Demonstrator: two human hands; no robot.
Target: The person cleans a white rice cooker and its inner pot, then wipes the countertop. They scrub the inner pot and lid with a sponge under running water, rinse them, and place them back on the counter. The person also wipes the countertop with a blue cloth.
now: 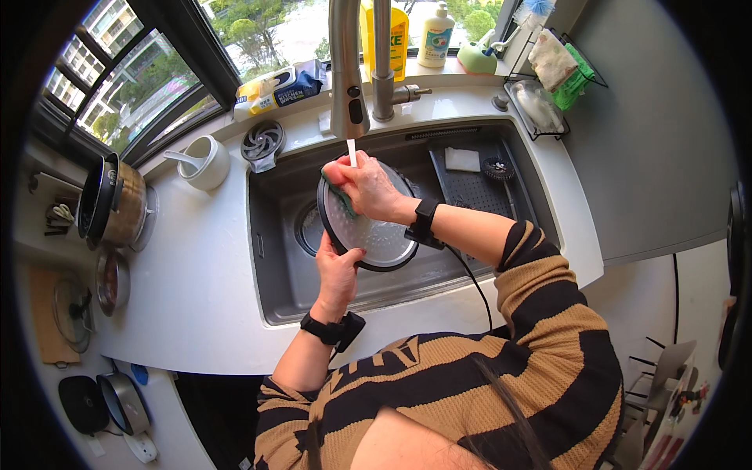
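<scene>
Over the grey sink (pixel 376 294), a round lid-like disc (pixel 379 238) with a pale face and a black rim is tilted under the tap. My left hand (pixel 338 267) grips its lower left edge, thumb on top. My right hand (pixel 370 185) presses a green scouring pad (pixel 341 195) against the upper left of its face; part of the pad is hidden by the fingers. Water runs from the spout of the pull-down tap (pixel 351 111) onto my right hand. Drops or suds lie on the disc.
A perforated tray (pixel 484 191) at the sink's right holds a white sponge (pixel 462 159) and a round brush (pixel 499 168). Behind stand a yellow bottle (pixel 399 44) and a pump bottle (pixel 436 38). A white mortar (pixel 211 167) and stacked pots (pixel 126 202) are at left.
</scene>
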